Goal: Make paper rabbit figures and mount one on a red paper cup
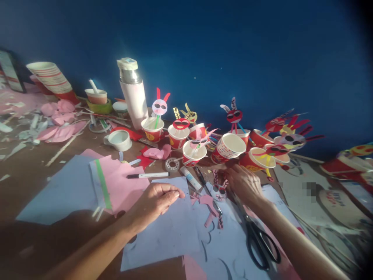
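Observation:
My left hand (159, 200) hovers over a white paper sheet (163, 237), thumb and forefinger pressed together; anything between them is too small to make out. My right hand (246, 184) reaches down to the table beside a stack of paper cups (229, 149), its fingertips hidden from me. Just left of it lies a white paper rabbit face (219, 192) with dark eyes and patterned ears. Black-handled scissors (259, 239) rest under my right forearm, blades toward the hand. Pink paper cutouts (206, 202) lie between my hands.
Red paper cups (194, 155) holding paper faces on straws line the blue wall. A white thermos (134, 97), a white mug (119, 140), a glue stick (190, 178) and a marker (148, 175) stand or lie about. Pink paper (122, 182) and scraps cover the left side.

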Demonstrator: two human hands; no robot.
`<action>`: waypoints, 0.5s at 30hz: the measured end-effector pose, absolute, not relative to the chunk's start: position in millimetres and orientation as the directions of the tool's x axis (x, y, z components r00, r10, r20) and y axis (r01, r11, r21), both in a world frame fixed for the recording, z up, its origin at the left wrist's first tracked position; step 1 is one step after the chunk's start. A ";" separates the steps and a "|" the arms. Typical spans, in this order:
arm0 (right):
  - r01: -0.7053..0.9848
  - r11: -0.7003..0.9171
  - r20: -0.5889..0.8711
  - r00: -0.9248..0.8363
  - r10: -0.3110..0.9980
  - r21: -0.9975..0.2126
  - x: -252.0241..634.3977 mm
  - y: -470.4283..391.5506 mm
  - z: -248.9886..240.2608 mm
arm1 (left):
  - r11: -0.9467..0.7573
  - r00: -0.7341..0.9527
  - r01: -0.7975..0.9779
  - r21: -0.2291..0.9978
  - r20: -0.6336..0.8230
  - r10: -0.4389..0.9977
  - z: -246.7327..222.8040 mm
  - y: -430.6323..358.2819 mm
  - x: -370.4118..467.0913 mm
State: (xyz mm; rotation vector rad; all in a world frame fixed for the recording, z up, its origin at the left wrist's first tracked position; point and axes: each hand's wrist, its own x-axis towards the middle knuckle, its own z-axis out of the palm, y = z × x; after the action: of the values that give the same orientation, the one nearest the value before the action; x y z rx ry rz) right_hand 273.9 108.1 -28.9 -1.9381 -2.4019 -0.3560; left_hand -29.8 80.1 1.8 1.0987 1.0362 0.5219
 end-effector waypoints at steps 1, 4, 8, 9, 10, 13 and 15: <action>0.965 0.213 0.147 -0.235 0.961 0.150 273.5 107.8 -27.6 | 0.409 0.462 0.131 0.903 -0.420 0.781 1.8 80.1 -29.9; 0.961 0.245 0.102 -0.258 0.961 0.128 272.8 106.4 -22.1 | 0.413 0.460 0.140 0.900 -0.428 0.778 2.5 80.4 -29.4; 0.964 0.252 0.096 -0.260 0.961 0.088 275.0 104.5 -15.6 | 0.409 0.449 0.148 0.900 -0.430 0.783 4.2 81.0 -27.8; 0.967 0.243 0.111 -0.251 0.962 0.080 276.7 103.9 -14.6 | 0.409 0.450 0.141 0.901 -0.427 0.785 4.4 81.0 -27.5; 0.971 0.229 0.132 -0.237 0.963 0.073 278.9 103.3 -13.8 | 0.408 0.451 0.133 0.903 -0.422 0.786 4.4 80.8 -27.3; 0.984 0.175 0.228 -0.180 0.957 0.042 287.0 100.3 -11.7 | 0.419 0.459 0.102 0.902 -0.416 0.785 4.4 79.8 -26.3; 0.987 0.159 0.291 -0.155 0.944 0.010 290.2 96.0 -9.7 | 0.434 0.460 0.065 0.899 -0.413 0.786 4.5 78.9 -25.1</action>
State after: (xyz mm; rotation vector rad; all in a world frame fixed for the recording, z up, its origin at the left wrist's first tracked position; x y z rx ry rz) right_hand 290.2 96.0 -9.7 -1.8851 -2.2163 -0.2915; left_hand -25.1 78.9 4.5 1.0379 1.0060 0.5584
